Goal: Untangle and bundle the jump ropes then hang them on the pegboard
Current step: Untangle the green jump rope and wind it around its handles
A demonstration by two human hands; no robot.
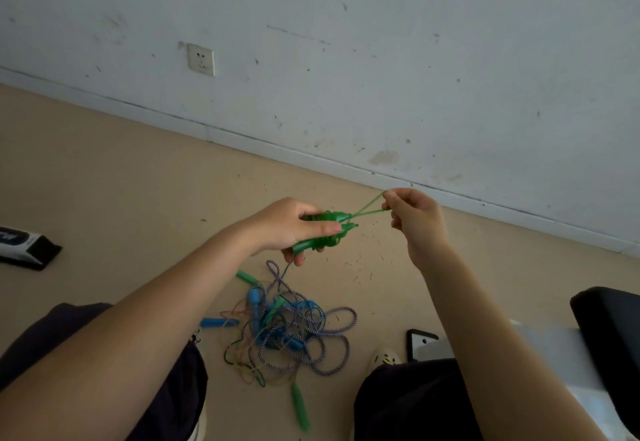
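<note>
Here the left hand [287, 224] has its grip curled around a bundled green jump rope [323, 231], thumb laid along the top and fingers wrapped beneath, holding the green handles and coiled cord together above the floor [104, 181]. Two strands of the green cord [369, 206] run taut from the bundle up to the right hand [414, 219], whose grip is a tight pinch of fingertips on the end of that loop, the other fingers curled in. Both hands are raised in front of the person, near each other but apart, joined only by the cord.

Below them on the floor lies a tangled pile of ropes [294, 333]: a purple-and-white braided rope, blue cord with blue handles [218, 322], thin yellowish and green cords, and a green handle [299, 406] lying at the near side of the pile. The pile sits between the person's dark-clothed knees. A white wall socket [201, 59] is on the scuffed wall behind.
</note>
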